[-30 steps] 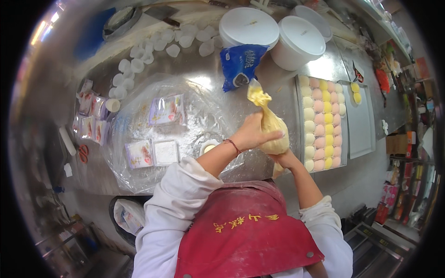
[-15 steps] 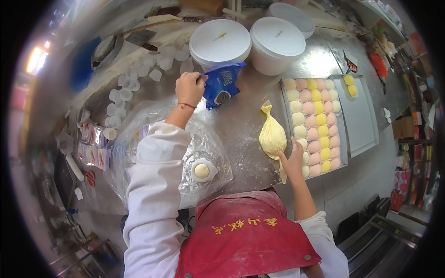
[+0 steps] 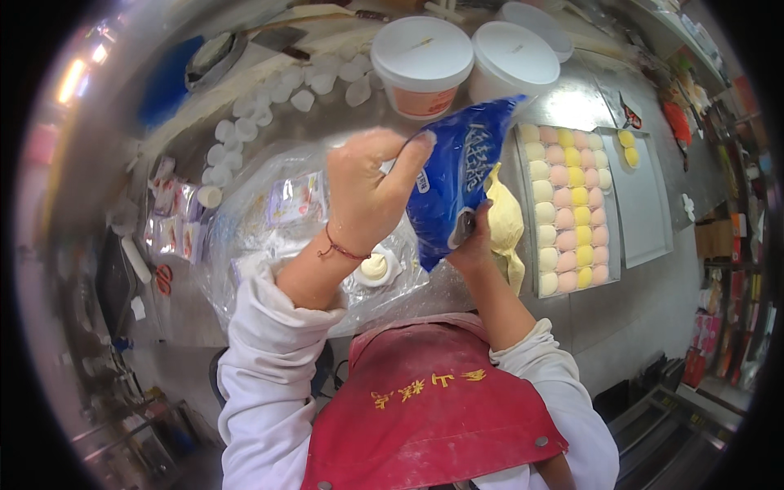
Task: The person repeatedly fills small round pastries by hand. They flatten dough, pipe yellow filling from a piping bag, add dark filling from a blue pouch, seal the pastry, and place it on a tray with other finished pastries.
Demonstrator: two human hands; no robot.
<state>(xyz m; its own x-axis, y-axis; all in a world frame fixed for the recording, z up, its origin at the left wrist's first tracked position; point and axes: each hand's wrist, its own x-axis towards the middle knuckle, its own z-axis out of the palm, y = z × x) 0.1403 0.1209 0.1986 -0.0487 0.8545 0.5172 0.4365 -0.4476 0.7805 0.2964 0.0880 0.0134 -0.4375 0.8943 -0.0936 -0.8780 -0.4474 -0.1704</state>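
Observation:
A blue plastic packet (image 3: 459,171) with pale lettering hangs in front of me, above the table. My left hand (image 3: 367,184) pinches its upper left edge in a closed grip. At the packet's lower right edge, my right hand (image 3: 478,243) has its thumb on the front, with the other fingers hidden behind. Partly covered by the packet and that hand, a pale yellow piping bag (image 3: 508,214) lies on the metal table. Below my left wrist sits a small white cup (image 3: 374,268) with a cream-coloured swirl, on a clear plastic sheet.
A tray of white, pink and yellow round cakes (image 3: 563,212) lies right, beside a shallow tray (image 3: 641,220). White lidded buckets (image 3: 422,53) stand at the back. Scattered white cups (image 3: 233,147), wrapped packs (image 3: 175,216) and red scissors (image 3: 164,279) lie left.
The blue packet has come nearer to me in my left hand. My right hand has left the piping bag and moved left onto the packet.

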